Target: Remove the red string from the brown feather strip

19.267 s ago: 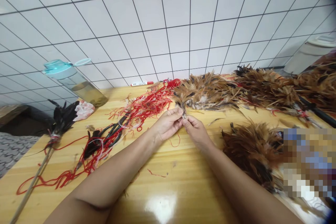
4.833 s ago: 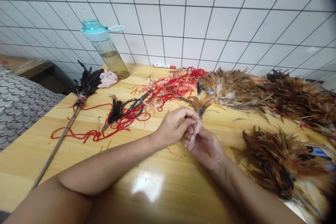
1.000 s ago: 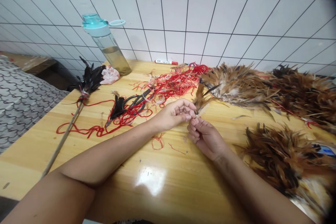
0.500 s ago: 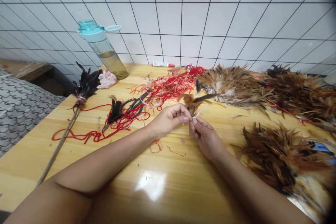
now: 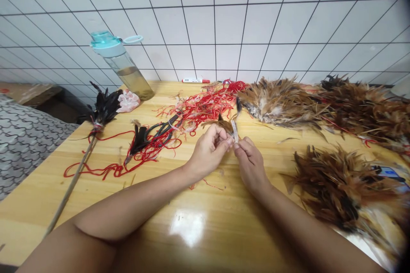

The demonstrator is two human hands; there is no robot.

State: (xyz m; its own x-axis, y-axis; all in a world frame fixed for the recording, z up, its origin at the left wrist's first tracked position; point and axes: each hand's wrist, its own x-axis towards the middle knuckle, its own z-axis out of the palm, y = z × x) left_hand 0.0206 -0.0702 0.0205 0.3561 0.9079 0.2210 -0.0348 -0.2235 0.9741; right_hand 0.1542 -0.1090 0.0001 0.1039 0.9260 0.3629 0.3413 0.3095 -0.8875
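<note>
My left hand (image 5: pixel 209 150) pinches the base of a small bundle of brown feathers (image 5: pixel 224 124) over the wooden table (image 5: pixel 179 222). Touching it from the right, my right hand (image 5: pixel 250 160) has its fingers closed on a thin pale strip (image 5: pixel 235 130) at the bundle's quill end. A tangle of red string (image 5: pixel 205 106) lies just beyond the hands, with black-handled scissors (image 5: pixel 160 130) among it.
Piles of brown feathers (image 5: pixel 320 102) line the back right, and another pile (image 5: pixel 339 187) lies at the near right. A stick with black feathers (image 5: pixel 92 130) and a clear water bottle (image 5: pixel 123 66) are on the left. A red-capped marker (image 5: pixel 195 80) sits by the tiled wall.
The feather bundle has turned in my fingers and now points away and left. Both hands stayed together at the table's middle; the pale strip shows again at the bundle's base.
</note>
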